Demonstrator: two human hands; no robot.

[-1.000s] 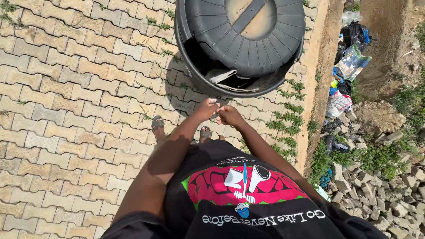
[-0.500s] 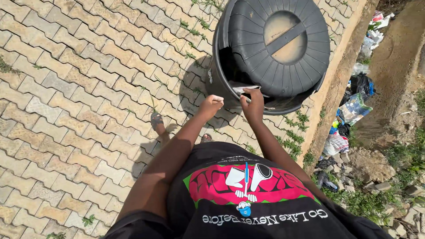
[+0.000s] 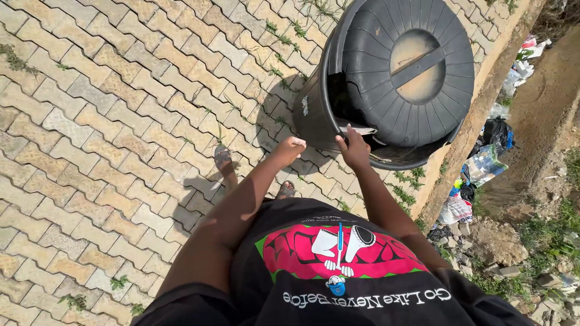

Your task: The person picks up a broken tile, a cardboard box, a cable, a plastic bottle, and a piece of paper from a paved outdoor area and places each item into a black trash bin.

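Two bare hands meet a black bin (image 3: 338,115) on paving w/ lid (image 3: 408,66) ajar: right hand (image 3: 355,150) fingers on the rim, left hand (image 3: 290,148) loosely curled, empty; firm rim grip looks best.

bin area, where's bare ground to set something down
Free: the paving left of the black bin, bare apart from small weeds. Crowded: the strip right of the curb, littered with bags and rubble. Both hands, left and right, are at the bin's rim.
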